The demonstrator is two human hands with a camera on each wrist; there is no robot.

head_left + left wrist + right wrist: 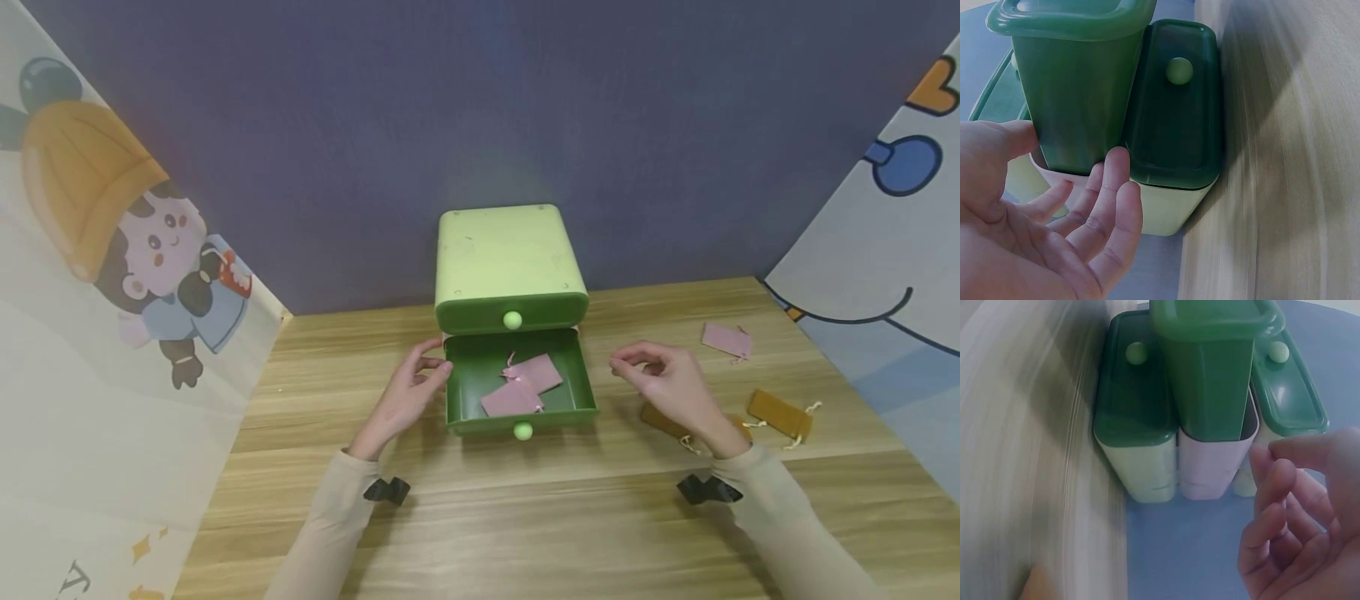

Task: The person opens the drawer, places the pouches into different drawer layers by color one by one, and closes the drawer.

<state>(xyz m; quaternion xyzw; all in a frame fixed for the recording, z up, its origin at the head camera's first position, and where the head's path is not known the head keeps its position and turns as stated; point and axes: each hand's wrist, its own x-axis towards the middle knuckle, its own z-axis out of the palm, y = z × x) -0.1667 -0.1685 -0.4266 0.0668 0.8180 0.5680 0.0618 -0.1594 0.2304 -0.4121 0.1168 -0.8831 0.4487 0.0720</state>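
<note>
A small drawer cabinet [510, 250] with a pale green top and dark green fronts stands against the back wall. Its open drawer [461, 375] is pulled out toward me, with two pink drawstring pouches [534, 375] inside, one overlapping the other. My left hand [405, 392] is at the drawer's left side, fingers spread and relaxed; in the left wrist view its thumb [1021, 137] appears to touch the drawer wall. To the right of the drawer, my right hand [667, 383] hovers apart from it, fingers loosely bent, thumb and forefinger tips together, nothing visible between them.
On the table's right side lie a pink pouch [727, 340] and several mustard pouches [780, 414] with pale cords, some partly behind my right hand. Cartoon-printed panels [112, 350] flank the wooden table [525, 517]. The wrist views show three stacked drawer units, the middle one pink-bodied [1213, 465].
</note>
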